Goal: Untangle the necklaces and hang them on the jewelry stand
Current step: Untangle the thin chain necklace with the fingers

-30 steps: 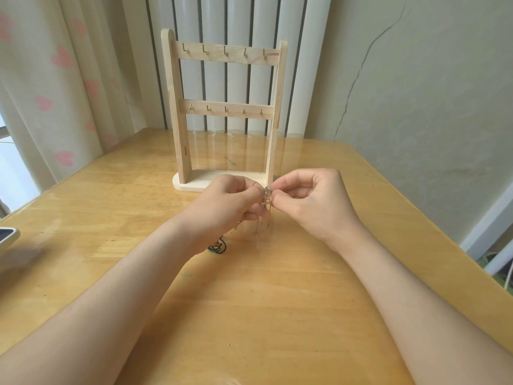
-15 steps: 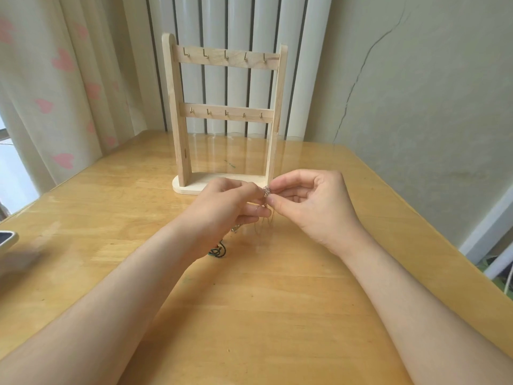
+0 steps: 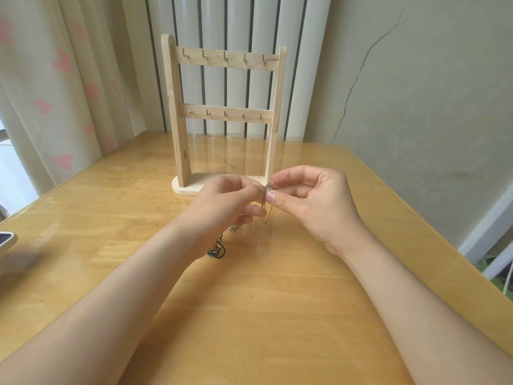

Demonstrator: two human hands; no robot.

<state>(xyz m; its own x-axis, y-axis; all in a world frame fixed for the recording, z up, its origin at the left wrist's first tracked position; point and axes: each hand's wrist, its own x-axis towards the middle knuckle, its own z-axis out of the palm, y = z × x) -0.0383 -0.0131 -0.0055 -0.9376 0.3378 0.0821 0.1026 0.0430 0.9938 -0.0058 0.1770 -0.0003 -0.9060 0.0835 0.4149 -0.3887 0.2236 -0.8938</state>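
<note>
both hands, left (image 3: 224, 201) and right (image 3: 311, 201), pinch one chain (image 3: 268, 188) just before the stand (image 3: 222, 115). dark cord (image 3: 218, 250) lies under the left wrist.

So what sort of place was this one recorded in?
Probably a room in a home, not a lab: a plain wooden table, a curtain with pink hearts by the window on the left, and what looks like a white radiator behind the jewelry stand.

Cracked wall (image 3: 416, 93), heart-print curtain (image 3: 55, 93), wooden table (image 3: 277, 315)
</note>
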